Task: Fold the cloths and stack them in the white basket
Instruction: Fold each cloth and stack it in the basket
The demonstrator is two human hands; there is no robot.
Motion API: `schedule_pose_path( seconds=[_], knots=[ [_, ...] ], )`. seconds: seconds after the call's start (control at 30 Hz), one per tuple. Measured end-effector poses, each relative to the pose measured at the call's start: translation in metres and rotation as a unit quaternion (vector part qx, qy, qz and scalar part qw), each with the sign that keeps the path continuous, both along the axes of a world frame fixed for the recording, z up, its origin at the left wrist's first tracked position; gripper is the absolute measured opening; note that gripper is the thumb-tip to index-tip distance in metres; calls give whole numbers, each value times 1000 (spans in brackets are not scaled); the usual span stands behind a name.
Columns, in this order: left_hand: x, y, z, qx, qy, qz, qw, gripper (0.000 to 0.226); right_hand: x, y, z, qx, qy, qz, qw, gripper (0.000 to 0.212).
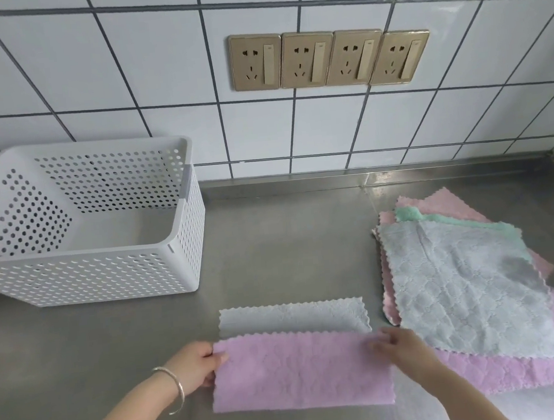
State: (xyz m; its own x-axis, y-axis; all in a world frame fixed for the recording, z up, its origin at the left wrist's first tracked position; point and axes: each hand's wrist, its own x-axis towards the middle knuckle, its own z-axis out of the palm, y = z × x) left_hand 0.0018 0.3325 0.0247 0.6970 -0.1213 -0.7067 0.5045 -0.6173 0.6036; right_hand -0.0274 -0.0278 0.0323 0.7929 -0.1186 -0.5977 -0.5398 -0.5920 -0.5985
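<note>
Pink cloth [301,370] laid long axis left-right, ends pinched by left hand [196,365] and right hand [400,350], bare table [272,244] kept between it and white basket [82,276]

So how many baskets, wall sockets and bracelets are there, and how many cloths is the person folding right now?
Perforated white plastic basket: 1
Gold wall sockets: 4
Silver bangle bracelet: 1
Fluffy pink-and-grey cloth being folded: 1
Total: 7
</note>
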Motion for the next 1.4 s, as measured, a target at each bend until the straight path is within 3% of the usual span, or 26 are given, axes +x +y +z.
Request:
schedule_pose_path(
  seconds=[0.1,0.2,0.37,0.87,1.07,1.4],
  knots=[
    [5,-15,-2,-44,-33,121,991,16,11,7,-3,3,-29,-72,997,32],
    [9,-26,-13,-13,-85,152,985,18,21,15,-7,-23,-35,-82,996,39],
    [16,-33,-31,36,-106,198,974,18,39,21,-13,-48,-41,-84,994,34],
    [31,-38,-49,201,-115,118,966,28,59,30,-30,-102,-52,-116,987,33],
    [30,-40,-48,210,-114,129,962,30,61,33,-33,-130,-45,-137,981,40],
    [35,-42,-46,209,-105,131,963,31,61,34,-36,-127,-59,-141,980,26]
  ],
)
